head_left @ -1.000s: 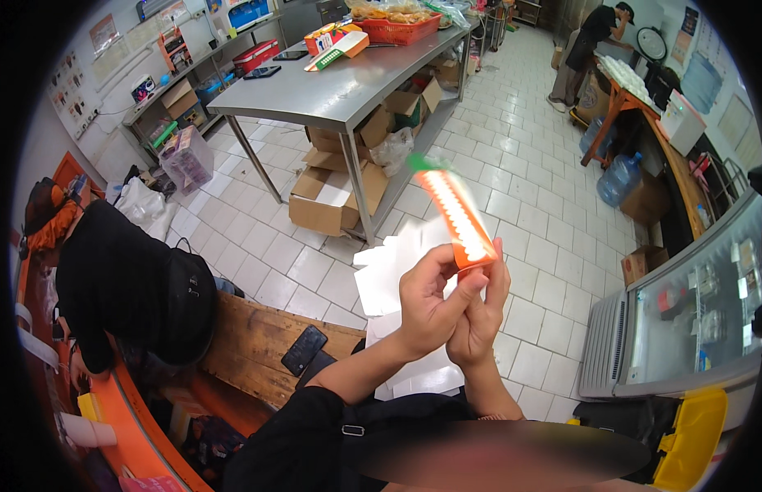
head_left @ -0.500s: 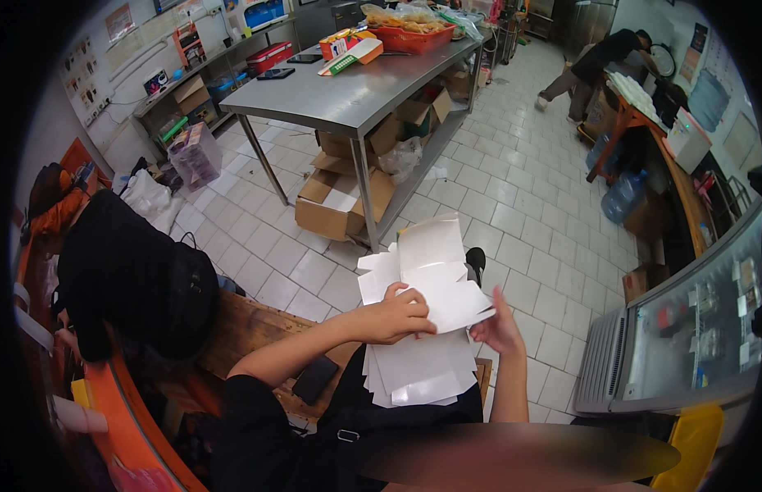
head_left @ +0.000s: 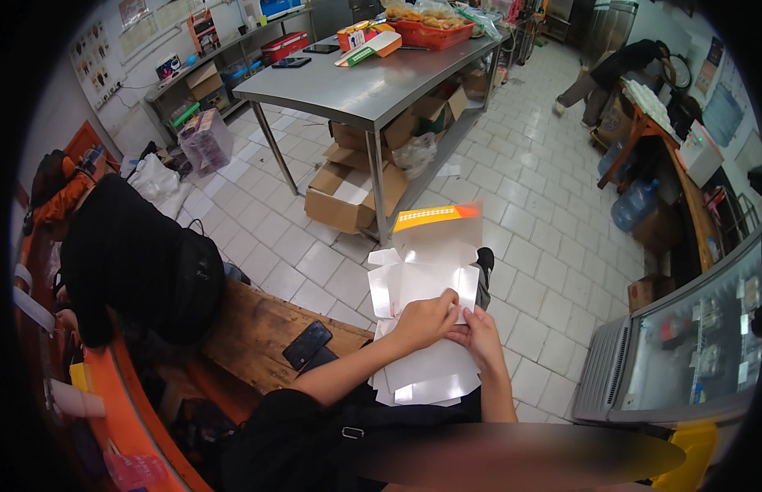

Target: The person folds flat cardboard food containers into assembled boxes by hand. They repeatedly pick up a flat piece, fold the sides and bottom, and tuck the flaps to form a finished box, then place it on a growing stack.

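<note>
A partly folded cardboard food box [head_left: 426, 279], white inside with an orange printed flap standing up at its far end, rests over my lap. My left hand [head_left: 431, 318] is closed on its near right corner, fingers pinching the card. Right beside it, my right hand [head_left: 481, 334] grips the same corner from the right, its thumb up against the card. Beneath, a stack of flat white box blanks [head_left: 426, 373] lies on my legs. The fingertips partly cover the flap they hold.
A wooden bench [head_left: 262, 332] with a phone [head_left: 307, 344] on it is at my left, where a person in black [head_left: 135, 262] bends over. Ahead stands a steel table [head_left: 340, 86] with a red basket [head_left: 434, 34]. A glass-fronted fridge [head_left: 692, 344] is at right; another person [head_left: 614, 74] stoops far off.
My left hand has shifted right and my right hand has come in to meet it at the box's near right corner. The far flap now stands up, showing its orange side.
</note>
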Demonstrator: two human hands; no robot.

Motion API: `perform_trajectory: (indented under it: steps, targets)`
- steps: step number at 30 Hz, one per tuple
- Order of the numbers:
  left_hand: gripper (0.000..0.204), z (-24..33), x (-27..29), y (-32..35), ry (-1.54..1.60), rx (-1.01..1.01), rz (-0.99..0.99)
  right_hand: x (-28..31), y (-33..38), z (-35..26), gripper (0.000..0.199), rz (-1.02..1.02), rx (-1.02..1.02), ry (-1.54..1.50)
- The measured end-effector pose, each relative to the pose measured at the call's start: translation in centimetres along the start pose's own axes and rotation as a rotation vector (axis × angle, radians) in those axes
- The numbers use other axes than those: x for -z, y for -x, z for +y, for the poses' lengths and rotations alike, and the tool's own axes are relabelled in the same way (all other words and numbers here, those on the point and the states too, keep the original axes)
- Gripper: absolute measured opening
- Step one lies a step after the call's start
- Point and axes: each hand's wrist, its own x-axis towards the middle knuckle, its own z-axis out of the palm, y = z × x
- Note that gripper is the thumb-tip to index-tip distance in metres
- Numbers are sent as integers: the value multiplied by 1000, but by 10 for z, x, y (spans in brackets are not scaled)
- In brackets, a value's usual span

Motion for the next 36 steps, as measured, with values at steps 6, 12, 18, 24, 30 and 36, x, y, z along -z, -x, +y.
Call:
perform_trajectory:
  steps: [6,12,18,24,30,36]
  targets:
    - [18,-32,9,-4,136,-37,-500,2,3,7,18,250,170,346]
    - [27,-35,19,-12,149,-81,-555,4,-3,19,19,324,420,565]
    - [25,-46,12,-22,210,-101,-499,6,2,16,21,286,485,684]
    - [23,-50,2,-21,469,111,-434,8,6,8,26,237,541,853]
    - [23,-47,2,-19,629,209,-413,6,7,6,34,200,491,878]
    - [23,-42,6,-18,834,254,-383,8,6,1,44,156,312,565]
